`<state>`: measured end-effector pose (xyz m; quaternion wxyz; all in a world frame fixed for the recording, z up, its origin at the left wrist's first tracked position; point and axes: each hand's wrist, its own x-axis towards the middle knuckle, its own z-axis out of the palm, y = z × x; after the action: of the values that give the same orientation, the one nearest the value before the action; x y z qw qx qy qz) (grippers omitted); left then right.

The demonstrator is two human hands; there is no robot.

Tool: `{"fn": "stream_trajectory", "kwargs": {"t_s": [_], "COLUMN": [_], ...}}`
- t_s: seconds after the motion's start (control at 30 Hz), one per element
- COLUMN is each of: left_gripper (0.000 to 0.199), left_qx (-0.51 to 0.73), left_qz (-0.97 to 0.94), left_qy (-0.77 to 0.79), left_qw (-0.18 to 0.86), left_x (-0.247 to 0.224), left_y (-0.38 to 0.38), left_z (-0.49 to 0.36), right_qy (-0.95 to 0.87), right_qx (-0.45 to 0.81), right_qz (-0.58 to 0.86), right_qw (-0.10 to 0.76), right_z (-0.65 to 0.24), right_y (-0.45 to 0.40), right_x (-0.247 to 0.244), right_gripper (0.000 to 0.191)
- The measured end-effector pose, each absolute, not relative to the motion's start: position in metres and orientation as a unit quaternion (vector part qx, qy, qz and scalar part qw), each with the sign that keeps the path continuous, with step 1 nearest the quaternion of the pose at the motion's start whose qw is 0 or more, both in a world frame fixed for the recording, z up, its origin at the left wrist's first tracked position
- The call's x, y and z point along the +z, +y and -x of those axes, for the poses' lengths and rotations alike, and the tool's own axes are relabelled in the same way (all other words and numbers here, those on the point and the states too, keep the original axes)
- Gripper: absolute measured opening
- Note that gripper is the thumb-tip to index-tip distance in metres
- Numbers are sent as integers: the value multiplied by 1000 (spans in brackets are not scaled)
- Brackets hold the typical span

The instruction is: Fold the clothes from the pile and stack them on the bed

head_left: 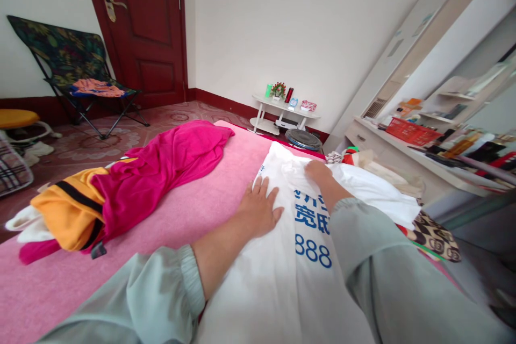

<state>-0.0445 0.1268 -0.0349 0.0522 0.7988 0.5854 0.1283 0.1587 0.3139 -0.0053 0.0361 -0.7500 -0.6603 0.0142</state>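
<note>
Pressing down flat, my left hand [258, 207] lies palm-down with fingers spread on the left edge of the white shirt [282, 258], its grip wide and holding nothing. My right hand [318, 172] rests farther up on the same shirt, near its top end; the fingers curl onto the cloth, but I cannot tell whether that grip pinches the fabric or only presses it. The shirt is spread along the right half of the pink bed [193, 199], with blue printed characters and the digits 888 showing between my two forearms. Both my sleeves are pale grey-green.

To the left on the bed lies a heap of clothes: a magenta garment [161, 172] draped over an orange one with black stripes [68, 209], well apart from my hands. Beyond the bed stand a small white side table [284, 110], a folding chair [72, 70] and a dark red door [149, 27]. A white dresser [403, 150] with a red basket [411, 131] stands at right.
</note>
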Motion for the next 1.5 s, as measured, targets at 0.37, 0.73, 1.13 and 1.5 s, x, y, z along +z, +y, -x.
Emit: {"fn": "stream_trajectory", "kwargs": {"t_s": [0.37, 0.73, 1.13, 1.5], "left_gripper": [61, 61, 61, 61], "left_qx": [141, 149, 146, 145], "left_qz": [-801, -799, -799, -800], "left_qy": [582, 581, 583, 581], "left_qw": [30, 28, 31, 39], "left_x": [-39, -39, -38, -38], "left_y": [125, 124, 125, 125], "left_z": [44, 44, 44, 44], "right_qy": [-583, -580, -651, -605], "right_qx": [173, 213, 51, -55], "right_qz": [780, 708, 730, 773], "right_qw": [150, 342, 204, 185], "right_z": [-200, -174, -167, -193], "right_y": [275, 243, 239, 258], "right_x": [3, -13, -13, 10], "right_gripper": [34, 30, 35, 34]}}
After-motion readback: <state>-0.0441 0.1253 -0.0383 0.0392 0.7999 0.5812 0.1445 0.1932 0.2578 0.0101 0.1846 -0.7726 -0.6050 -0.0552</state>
